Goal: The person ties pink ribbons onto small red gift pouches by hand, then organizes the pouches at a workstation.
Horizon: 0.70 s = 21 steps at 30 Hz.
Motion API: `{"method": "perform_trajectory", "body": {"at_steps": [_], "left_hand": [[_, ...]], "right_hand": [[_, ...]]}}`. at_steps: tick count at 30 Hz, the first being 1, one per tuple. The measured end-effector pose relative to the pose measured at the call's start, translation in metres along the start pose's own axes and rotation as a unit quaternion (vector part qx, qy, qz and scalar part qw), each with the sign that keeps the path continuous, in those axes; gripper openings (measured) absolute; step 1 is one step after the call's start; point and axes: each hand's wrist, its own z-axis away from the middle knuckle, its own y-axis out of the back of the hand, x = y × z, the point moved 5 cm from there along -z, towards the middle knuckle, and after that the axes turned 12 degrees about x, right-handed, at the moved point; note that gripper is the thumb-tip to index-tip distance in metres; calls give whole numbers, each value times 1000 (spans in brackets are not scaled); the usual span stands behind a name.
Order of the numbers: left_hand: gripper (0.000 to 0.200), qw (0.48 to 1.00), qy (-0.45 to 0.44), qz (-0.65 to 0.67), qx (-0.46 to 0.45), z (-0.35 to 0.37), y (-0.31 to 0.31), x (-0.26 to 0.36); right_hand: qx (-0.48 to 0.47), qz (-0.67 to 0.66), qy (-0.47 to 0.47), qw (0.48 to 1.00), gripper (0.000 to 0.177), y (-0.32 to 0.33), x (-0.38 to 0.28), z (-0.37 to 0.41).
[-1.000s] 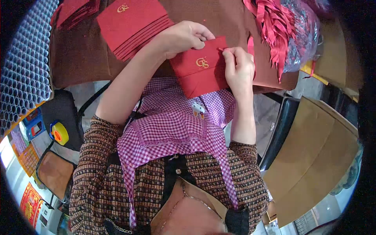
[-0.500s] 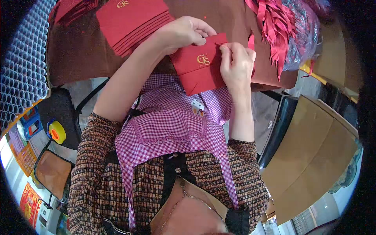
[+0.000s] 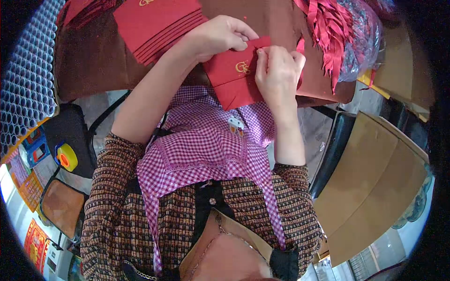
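A red paper bag (image 3: 236,84) with gold letters lies flat and slightly tilted at the table's near edge, its folded lower end reaching over my lap. My left hand (image 3: 227,35) has its fingers curled on the bag's top edge, holding it. With thumb and fingers pinched together, my right hand (image 3: 277,68) presses against the bag's upper right part; its fingers hide what is between them. A strip of red ribbon (image 3: 300,46) shows just beyond that hand, partly covered by it.
A stack of similar red bags (image 3: 159,28) sits to the left, with more red pieces (image 3: 84,11) behind. Bunched red ribbons (image 3: 330,37) and clear plastic wrapping (image 3: 363,42) lie on the right of the brown table (image 3: 101,65). A cardboard box (image 3: 375,187) stands at lower right.
My right hand has shifted slightly left along the bag, closer to my left hand. The left hand keeps its hold, and the bag stays nearly in place.
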Motion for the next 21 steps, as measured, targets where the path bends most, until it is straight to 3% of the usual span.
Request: {"method": "perform_trajectory", "body": {"at_steps": [8, 12, 15, 21], "left_hand": [[32, 997, -24, -61, 32, 4, -5, 8], [28, 990, -69, -90, 83, 12, -10, 22], [30, 983, -93, -141, 77, 11, -11, 19], [28, 976, -118, -167, 72, 16, -13, 26]], "right_hand": [[16, 38, 72, 997, 12, 2, -10, -1], [7, 55, 53, 997, 14, 0, -13, 0], [25, 40, 19, 999, 13, 0, -11, 0], [21, -86, -138, 986, 11, -1, 3, 2]]}}
